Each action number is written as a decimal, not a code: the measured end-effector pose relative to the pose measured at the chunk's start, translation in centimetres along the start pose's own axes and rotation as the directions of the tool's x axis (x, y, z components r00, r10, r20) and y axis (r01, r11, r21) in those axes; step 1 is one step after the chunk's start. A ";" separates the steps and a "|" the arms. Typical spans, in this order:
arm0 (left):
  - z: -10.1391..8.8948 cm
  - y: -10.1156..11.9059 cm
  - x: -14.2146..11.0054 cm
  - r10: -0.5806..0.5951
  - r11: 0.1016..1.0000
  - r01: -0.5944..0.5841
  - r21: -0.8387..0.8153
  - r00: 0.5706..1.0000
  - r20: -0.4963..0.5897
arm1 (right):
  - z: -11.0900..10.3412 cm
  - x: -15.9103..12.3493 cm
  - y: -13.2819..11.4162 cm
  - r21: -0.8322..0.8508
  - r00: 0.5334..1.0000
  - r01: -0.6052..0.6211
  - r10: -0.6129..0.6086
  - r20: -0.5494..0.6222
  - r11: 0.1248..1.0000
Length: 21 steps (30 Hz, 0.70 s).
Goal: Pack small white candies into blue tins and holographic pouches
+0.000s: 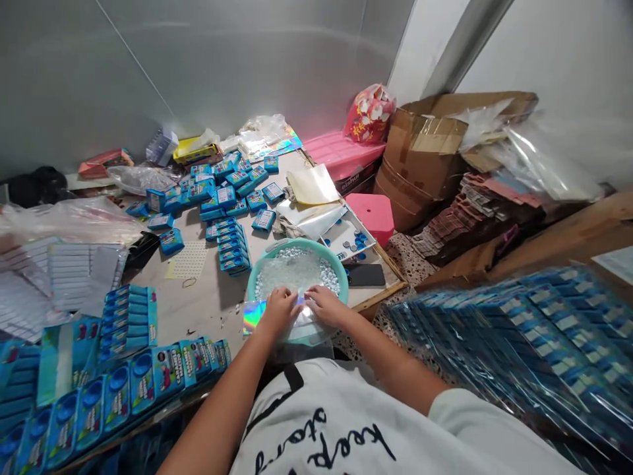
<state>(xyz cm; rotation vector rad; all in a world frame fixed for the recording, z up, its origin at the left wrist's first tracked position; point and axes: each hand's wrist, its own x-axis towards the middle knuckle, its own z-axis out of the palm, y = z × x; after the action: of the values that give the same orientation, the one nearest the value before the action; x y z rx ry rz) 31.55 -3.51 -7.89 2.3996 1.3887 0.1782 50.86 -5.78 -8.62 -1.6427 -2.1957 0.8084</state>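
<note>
A mint-green basin (342, 270) sits in front of me, with small white beads (329, 274) around its inside and a heap of clear plastic (289, 270) over the middle. Above its near rim, my left hand (279, 311) has its fingers curled at a shiny piece of clear plastic (302, 318). My right hand (326, 306) comes in from the other side, its fingertips closed on the same piece. Just left of my left hand lies a rainbow-coloured holographic sheet (254, 315). The hands cover part of the plastic, so its outline is unclear.
Many small blue boxes (225, 194) are piled on the table beyond the basin. Rows of blue packs (116, 399) line the front left. A white tray (349, 237) with blue discs and a dark phone (364, 275) lie right. Stacked blue packages (524, 323) and cartons (410, 165) stand beyond.
</note>
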 end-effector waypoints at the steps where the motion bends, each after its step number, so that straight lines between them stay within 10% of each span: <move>1: 0.1 -0.1 -0.3 0.012 1.000 -0.012 0.007 1.000 -0.004 | 0.2 -0.1 -0.1 -0.005 1.000 -0.011 0.011 -0.013 1.000; 21: 0.4 0.2 -2.0 0.031 0.999 -0.028 0.042 0.997 -0.067 | 0.6 -1.3 -2.0 -0.230 0.995 -0.012 -0.011 -0.100 0.973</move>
<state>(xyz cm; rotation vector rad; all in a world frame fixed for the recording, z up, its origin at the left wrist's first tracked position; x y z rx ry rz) 30.83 -5.46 -8.08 2.4701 1.4006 0.2427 49.40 -7.53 -7.78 -1.7463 -2.2882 0.4718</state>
